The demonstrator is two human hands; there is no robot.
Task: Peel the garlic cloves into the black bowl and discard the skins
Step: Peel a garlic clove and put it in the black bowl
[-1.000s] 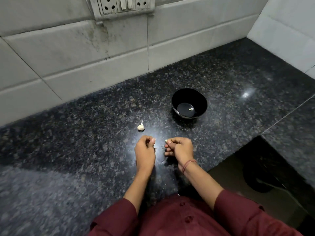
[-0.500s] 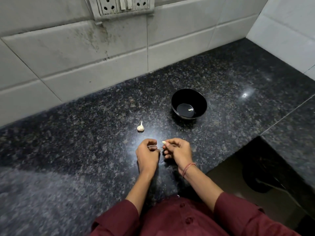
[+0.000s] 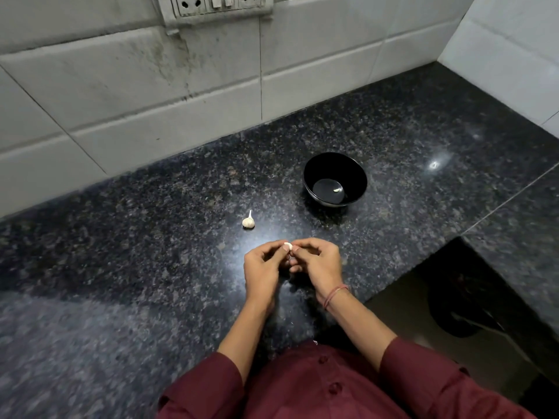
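Note:
A small pale garlic clove point(image 3: 287, 245) is pinched between the fingertips of my left hand point(image 3: 262, 269) and my right hand point(image 3: 316, 263), which meet just above the dark granite counter. A small garlic bulb point(image 3: 248, 222) with a thin stalk lies on the counter to the left beyond my hands. The black bowl point(image 3: 357, 173) stands farther back on the right, with one peeled clove point(image 3: 336, 190) lying on its bottom.
The counter point(image 3: 151, 252) runs back to a white tiled wall with a socket panel point(image 3: 216, 4) at the top. At the right the counter steps down to a dark recess point(image 3: 472, 303). My maroon sleeves fill the bottom of the view.
My hands were apart, each pinching something small and pale. They have come together and now both pinch one clove between them.

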